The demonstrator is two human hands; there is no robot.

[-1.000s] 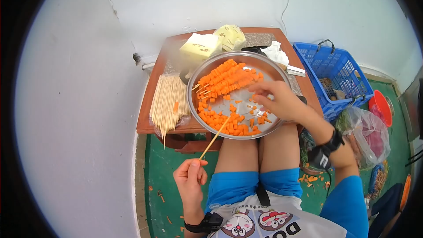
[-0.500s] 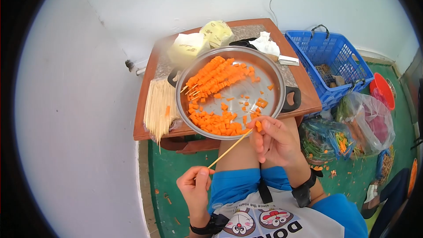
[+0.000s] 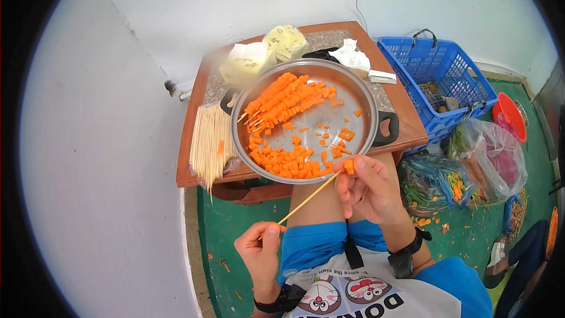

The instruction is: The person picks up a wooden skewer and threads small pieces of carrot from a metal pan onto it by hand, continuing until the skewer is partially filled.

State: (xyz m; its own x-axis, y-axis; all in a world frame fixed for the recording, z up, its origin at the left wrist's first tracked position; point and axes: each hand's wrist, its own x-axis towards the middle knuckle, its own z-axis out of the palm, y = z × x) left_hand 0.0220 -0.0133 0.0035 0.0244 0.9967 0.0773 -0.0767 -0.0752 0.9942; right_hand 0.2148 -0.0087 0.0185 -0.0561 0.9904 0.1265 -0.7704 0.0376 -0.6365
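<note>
My left hand (image 3: 261, 246) is closed in a pinch around the lower end of a wooden skewer (image 3: 308, 199), which slants up to the right. In my right hand (image 3: 371, 187) a carrot cube (image 3: 349, 166) is held between thumb and fingers, right by the skewer's upper tip. Both hands are in front of a wide steel pan (image 3: 376, 103) with black handles. Inside the pan, finished carrot skewers (image 3: 282, 101) lie at the upper left, and loose carrot cubes (image 3: 285, 162) are heaped along the near side. A bundle of bare skewers (image 3: 209, 141) lies left of the pan, with one carrot piece on it.
The pan stands on a wooden table (image 3: 406, 115) against the wall. Yellow and white wrappers (image 3: 253, 59) and tissue (image 3: 351, 56) lie behind it. To the right are a blue crate (image 3: 438, 121), a red basin (image 3: 511, 115) and plastic bags (image 3: 435, 182) on the green floor. Someone's leg (image 3: 524, 253) shows at far right.
The carrot cube in my right hand has turned slightly and shows more between the fingertips. My left hand and the skewer stay nearly in place; the view has shifted a little.
</note>
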